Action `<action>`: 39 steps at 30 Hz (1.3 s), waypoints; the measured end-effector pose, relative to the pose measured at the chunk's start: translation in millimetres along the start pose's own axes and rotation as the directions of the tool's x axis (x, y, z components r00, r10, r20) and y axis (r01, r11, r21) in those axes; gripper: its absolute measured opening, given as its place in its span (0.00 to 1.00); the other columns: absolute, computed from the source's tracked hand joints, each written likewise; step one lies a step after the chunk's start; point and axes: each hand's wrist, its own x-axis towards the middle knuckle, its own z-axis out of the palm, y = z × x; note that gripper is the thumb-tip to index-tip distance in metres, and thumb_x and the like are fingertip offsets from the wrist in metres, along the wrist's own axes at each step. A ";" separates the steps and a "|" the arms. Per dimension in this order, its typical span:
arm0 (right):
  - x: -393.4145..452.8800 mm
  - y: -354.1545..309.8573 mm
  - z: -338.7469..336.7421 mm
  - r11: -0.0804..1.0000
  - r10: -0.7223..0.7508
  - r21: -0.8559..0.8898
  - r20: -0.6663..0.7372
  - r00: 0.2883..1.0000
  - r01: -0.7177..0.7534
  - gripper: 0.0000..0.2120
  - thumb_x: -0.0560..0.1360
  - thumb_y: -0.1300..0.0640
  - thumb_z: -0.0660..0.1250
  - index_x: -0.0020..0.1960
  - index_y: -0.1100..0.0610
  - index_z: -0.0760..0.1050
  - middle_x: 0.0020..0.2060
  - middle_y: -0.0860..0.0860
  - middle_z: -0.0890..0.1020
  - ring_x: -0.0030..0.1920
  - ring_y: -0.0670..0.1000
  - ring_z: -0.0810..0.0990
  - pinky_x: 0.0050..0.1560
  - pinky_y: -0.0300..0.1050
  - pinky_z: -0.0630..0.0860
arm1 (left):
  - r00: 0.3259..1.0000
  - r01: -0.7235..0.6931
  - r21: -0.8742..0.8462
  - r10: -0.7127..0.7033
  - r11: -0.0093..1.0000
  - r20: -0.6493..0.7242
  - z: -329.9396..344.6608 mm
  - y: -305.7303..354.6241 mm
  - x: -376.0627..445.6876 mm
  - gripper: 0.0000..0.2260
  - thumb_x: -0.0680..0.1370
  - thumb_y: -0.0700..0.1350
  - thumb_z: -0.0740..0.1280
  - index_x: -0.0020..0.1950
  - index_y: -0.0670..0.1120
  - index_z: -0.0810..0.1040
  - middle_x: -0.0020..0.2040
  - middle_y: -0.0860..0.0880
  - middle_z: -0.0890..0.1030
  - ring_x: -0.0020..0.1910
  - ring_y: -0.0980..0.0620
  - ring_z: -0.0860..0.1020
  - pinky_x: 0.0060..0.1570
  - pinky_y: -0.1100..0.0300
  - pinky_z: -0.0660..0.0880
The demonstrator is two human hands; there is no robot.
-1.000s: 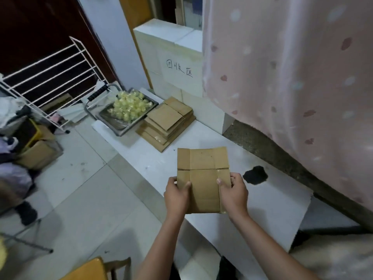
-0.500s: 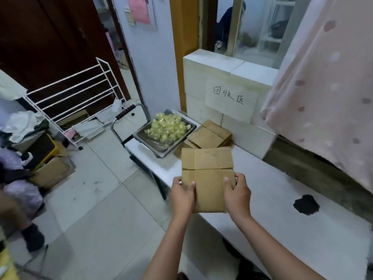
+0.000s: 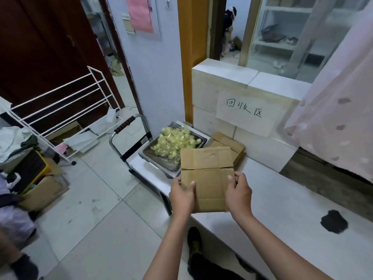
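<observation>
A flattened brown cardboard box (image 3: 207, 172) is held up in front of me over the near edge of the white table (image 3: 286, 199). My left hand (image 3: 181, 196) grips its lower left edge, thumb on the front face. My right hand (image 3: 238, 194) grips the lower right edge the same way. Behind the box, a stack of flat cardboard boxes (image 3: 230, 144) lies on the table against white blocks. A metal tray (image 3: 159, 156) of pale yellow wrapped pieces (image 3: 173, 143) sits to the left of that stack.
White blocks with a handwritten paper label (image 3: 244, 110) stand at the table's back. A black blotch (image 3: 334, 221) marks the table at right. A pink curtain (image 3: 339, 110) hangs at right. On the floor at left are a white wire rack (image 3: 60, 110), a cardboard box (image 3: 44, 190) and bags.
My view has swung up and left and I have moved closer to the tray and the stack. Both hands keep the same grip on the flat box.
</observation>
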 end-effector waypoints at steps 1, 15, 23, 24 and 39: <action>7.9 0.4 8.9 1.000 0.006 0.001 -0.012 1.000 -0.006 0.07 0.84 0.55 0.59 0.58 0.55 0.72 0.47 0.51 0.80 0.42 0.43 0.76 0.37 0.34 0.69 | 1.000 -0.003 0.003 0.003 1.000 0.009 1.4 1.0 12.2 0.14 0.78 0.47 0.72 0.62 0.48 0.75 0.49 0.55 0.79 0.48 0.53 0.78 0.49 0.57 0.74; 130.8 5.4 110.3 0.971 0.239 0.069 -0.165 0.957 -0.231 0.14 0.80 0.54 0.67 0.62 0.60 0.74 0.51 0.53 0.81 0.52 0.56 0.79 0.53 0.48 0.74 | 0.971 -0.098 0.342 0.014 0.934 0.240 52.0 44.4 195.9 0.17 0.78 0.48 0.72 0.64 0.44 0.74 0.54 0.50 0.80 0.49 0.52 0.76 0.46 0.62 0.70; 173.6 6.9 107.4 0.945 0.327 0.089 -0.244 0.913 -0.315 0.16 0.79 0.53 0.68 0.63 0.60 0.73 0.50 0.51 0.79 0.53 0.53 0.77 0.54 0.44 0.72 | 0.930 -0.142 0.389 -0.011 0.910 0.367 104.7 57.1 238.2 0.16 0.77 0.44 0.74 0.62 0.40 0.76 0.53 0.42 0.82 0.53 0.43 0.80 0.52 0.56 0.75; 177.9 8.9 106.7 0.939 0.344 0.092 -0.252 0.904 -0.332 0.17 0.79 0.53 0.68 0.64 0.59 0.72 0.50 0.49 0.78 0.52 0.52 0.76 0.54 0.43 0.72 | 0.920 -0.160 0.403 -0.013 0.901 0.393 112.0 58.4 242.8 0.16 0.77 0.44 0.74 0.62 0.40 0.76 0.53 0.42 0.83 0.53 0.43 0.80 0.51 0.57 0.74; 227.2 55.2 121.8 0.817 0.575 0.208 -0.371 0.729 -0.538 0.07 0.79 0.60 0.68 0.56 0.58 0.73 0.42 0.50 0.80 0.46 0.55 0.80 0.47 0.42 0.72 | 0.620 -0.715 0.554 0.019 0.427 0.785 183.7 41.0 264.9 0.33 0.83 0.48 0.63 0.81 0.39 0.49 0.78 0.32 0.50 0.78 0.33 0.51 0.78 0.45 0.51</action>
